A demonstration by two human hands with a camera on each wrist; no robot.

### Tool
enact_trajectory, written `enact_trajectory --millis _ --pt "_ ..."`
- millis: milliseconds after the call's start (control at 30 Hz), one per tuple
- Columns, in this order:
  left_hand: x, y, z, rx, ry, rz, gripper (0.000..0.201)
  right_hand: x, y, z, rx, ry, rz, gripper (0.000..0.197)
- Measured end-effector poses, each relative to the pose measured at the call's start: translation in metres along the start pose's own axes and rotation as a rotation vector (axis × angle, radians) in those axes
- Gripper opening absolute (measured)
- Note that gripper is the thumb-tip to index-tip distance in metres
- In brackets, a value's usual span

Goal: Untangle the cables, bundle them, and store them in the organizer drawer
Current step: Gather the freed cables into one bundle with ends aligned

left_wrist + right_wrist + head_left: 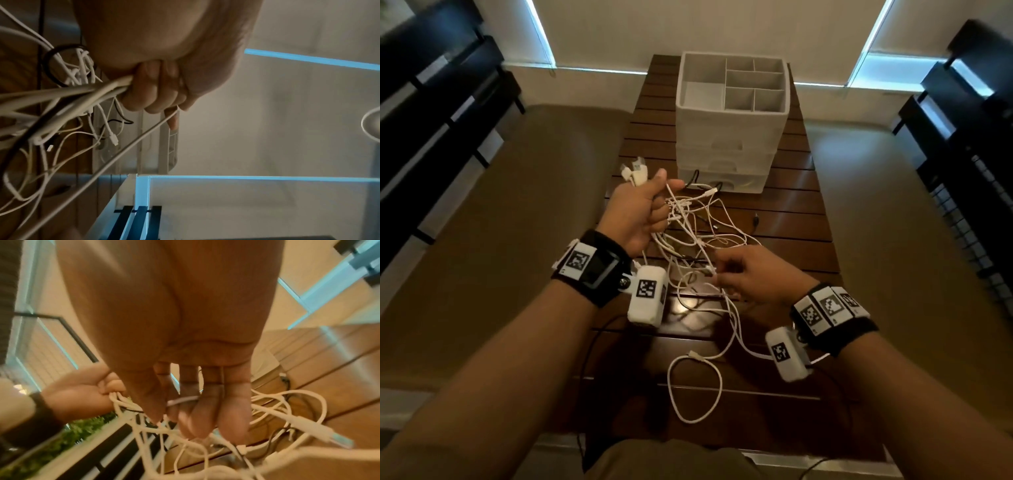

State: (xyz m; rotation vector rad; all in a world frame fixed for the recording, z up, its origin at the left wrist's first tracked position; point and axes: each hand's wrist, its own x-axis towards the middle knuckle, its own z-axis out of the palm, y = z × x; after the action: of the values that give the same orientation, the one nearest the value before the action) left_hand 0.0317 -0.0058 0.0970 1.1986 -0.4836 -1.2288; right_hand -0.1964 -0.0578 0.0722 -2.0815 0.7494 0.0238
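A tangle of white cables [698, 240] with a few thin black ones hangs over the slatted wooden table [791, 219]. My left hand [643, 209] is raised and grips several cable ends in its fist, their white plugs [635, 173] sticking out above the thumb; the left wrist view shows its fingers [152, 92] curled round the strands. My right hand [750, 277] is lower and nearer, and pinches one white cable [183, 400] between thumb and fingers. A loose white loop [695, 387] lies on the table near me. The white organizer [732, 116] stands at the far end.
The organizer has three stacked drawers, all pushed in, and a divided tray on top [753, 82]. A black cable end [756, 219] lies to the right of the tangle. Dark slatted chairs [431, 102] stand at both sides of the table.
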Motion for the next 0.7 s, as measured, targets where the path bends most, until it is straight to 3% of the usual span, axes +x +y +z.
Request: enact_trajectory --millis 67,133,233,300,400,467,600,700 --pt "-0.005 -0.005 0.002 0.074 -0.022 0.036 0.030 0.006 0.002 -0.006 -0.159 -0.029 0.042 0.015" --pt "-0.012 -0.008 0.003 0.088 -0.076 0.070 0.029 0.015 0.000 -0.016 -0.198 0.066 0.021 0.010" --pt "-0.022 -0.006 0.003 0.132 -0.127 0.112 0.029 0.039 -0.007 -0.031 0.056 0.520 0.040 0.026" --pt "-0.027 -0.005 0.004 0.169 -0.134 0.143 0.030 0.055 -0.019 -0.032 0.034 0.686 0.123 0.029" --pt "-0.029 -0.005 0.009 0.192 -0.152 0.185 0.030 0.065 -0.037 -0.019 -0.195 0.688 0.257 0.044" --pt "-0.030 -0.003 0.010 0.211 -0.151 0.204 0.030 0.067 -0.039 -0.018 -0.270 0.721 0.228 0.038" --pt "-0.032 -0.004 0.006 0.270 -0.158 0.213 0.030 0.073 -0.032 -0.026 -0.068 0.748 0.202 0.038" --pt "-0.033 -0.008 0.005 0.298 -0.177 0.186 0.031 0.070 -0.038 -0.027 0.009 0.628 0.261 0.041"
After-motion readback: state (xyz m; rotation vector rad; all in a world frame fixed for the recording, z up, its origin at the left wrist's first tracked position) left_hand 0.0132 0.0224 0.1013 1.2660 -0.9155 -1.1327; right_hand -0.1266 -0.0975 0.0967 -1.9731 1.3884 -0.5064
